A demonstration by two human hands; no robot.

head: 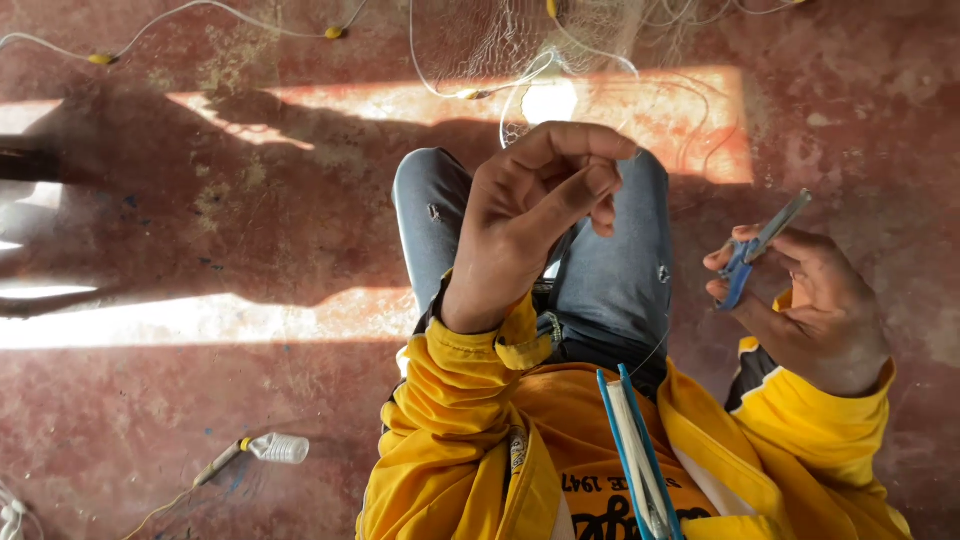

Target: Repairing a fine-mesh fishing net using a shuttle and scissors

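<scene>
My left hand is raised above my jeans-clad knees, its fingers pinched together on a thin, nearly invisible net line. My right hand is out to the right, gripping small blue-handled scissors whose blades point up and right. A blue netting needle wound with pale twine lies against my yellow jacket at the chest. A fine white fishing net with a white cord and small yellow floats spreads on the floor beyond my knees.
The floor is worn red concrete with bands of sunlight and shadow. A white light bulb in a socket on a wire lies at the lower left. A dark object sits at the left edge.
</scene>
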